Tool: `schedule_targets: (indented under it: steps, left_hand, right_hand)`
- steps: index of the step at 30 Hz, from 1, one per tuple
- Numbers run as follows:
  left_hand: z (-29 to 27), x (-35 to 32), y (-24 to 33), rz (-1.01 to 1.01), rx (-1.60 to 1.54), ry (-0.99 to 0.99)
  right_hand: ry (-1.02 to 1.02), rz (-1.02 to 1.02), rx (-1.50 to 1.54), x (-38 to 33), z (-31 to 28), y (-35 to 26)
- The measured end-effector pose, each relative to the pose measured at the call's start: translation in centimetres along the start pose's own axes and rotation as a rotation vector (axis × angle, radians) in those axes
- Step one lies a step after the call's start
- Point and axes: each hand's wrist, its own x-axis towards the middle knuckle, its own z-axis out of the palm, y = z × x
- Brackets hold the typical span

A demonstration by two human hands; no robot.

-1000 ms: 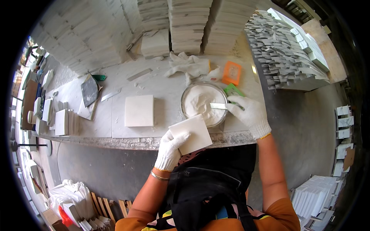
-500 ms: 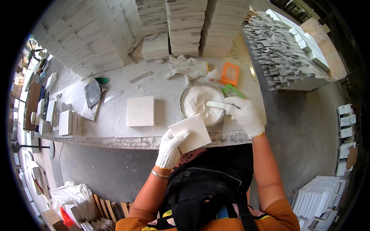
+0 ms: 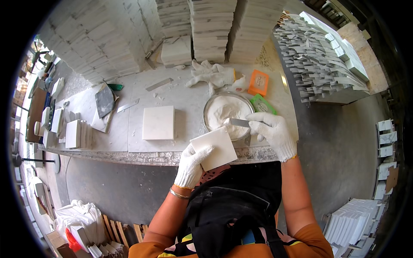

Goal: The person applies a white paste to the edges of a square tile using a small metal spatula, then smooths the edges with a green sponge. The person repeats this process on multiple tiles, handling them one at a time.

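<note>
My left hand, in a white knit glove, grips a square white tile by its left edge, thumb on top. The tile is tilted at the table's front edge, beside a round metal bowl of white paste. In my gloved right hand is a flat metal putty knife, its blade pointing left over the bowl with white paste at its tip. Part of the knife's handle is hidden by my fingers. Left of the bowl lies a stack of square white tiles.
Behind the bowl lie spare white gloves, an orange box and a green packet. Metal strips and a dark slab piece rest on the table further left. Tall tile stacks stand at the back.
My right hand has turned the putty knife, showing its grey blade face, and has shifted slightly down. My left hand and the tile stay nearly in place.
</note>
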Motion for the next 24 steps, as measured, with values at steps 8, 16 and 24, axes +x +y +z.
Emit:
schedule_targets:
  steps: [8,16,24]
  left_hand:
    - [0.5,-0.1,0.0,0.004,-0.015,0.008]
    - [0.4,-0.1,0.1,0.001,0.027,0.016]
    - [0.9,1.2,3.4,0.07,0.071,-0.153]
  right_hand:
    - [0.051,-0.156,-0.117,-0.3,0.0,0.8]
    - [0.24,-0.418,-0.504,-1.8,-0.5,0.6]
    - [0.348,-0.234,-0.342,-5.1,-2.3,4.3]
